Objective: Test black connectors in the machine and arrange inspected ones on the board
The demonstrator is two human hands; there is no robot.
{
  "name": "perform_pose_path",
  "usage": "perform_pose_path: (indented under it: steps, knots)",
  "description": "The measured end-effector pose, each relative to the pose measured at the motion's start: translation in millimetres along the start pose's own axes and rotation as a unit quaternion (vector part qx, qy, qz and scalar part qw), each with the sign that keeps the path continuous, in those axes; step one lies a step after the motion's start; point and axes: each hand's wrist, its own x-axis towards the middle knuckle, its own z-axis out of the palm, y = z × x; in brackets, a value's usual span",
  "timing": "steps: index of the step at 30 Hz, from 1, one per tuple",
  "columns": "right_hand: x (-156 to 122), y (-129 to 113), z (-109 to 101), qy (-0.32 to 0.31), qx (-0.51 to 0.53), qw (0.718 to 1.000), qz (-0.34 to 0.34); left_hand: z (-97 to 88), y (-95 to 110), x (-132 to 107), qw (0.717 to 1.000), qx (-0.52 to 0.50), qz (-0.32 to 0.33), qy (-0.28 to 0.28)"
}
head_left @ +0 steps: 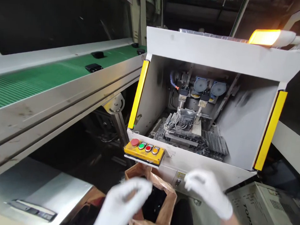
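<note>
The white-gloved left hand point(120, 204) and white-gloved right hand point(208, 192) hover over and beside the open mouth of a brown paper bag point(168, 199), below a yellow push-button box point(144, 152). Their fingers point(193, 180) are blurred; whether apart or together cannot be told.

White fabric gloves point(133, 197) on left hand point(120, 206), right hand point(208, 192).

The white-gloved left hand point(120, 204) and right hand point(208, 192) hover apart, fingers loosely curled, seemingly empty through the blur
</note>
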Motion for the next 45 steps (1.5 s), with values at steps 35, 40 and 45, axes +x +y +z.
perform_pose_path:
  steps: [35,40,45]
  knots:
    - [335.3,-67.1,-165.1,0.228,0.17,0.945,-0.161,116.2,104.9,448.0,0.931,-0.27,0.103,-0.221]
    - [338.1,-64.0,-163.5,0.247,0.17,0.936,-0.184,118.1,102.8,448.6,0.925,-0.29,0.122,-0.212]
    - [336.6,-65.9,-163.4,0.259,0.179,0.931,-0.186,118.2,103.6,446.6,0.925,-0.295,0.123,-0.204]
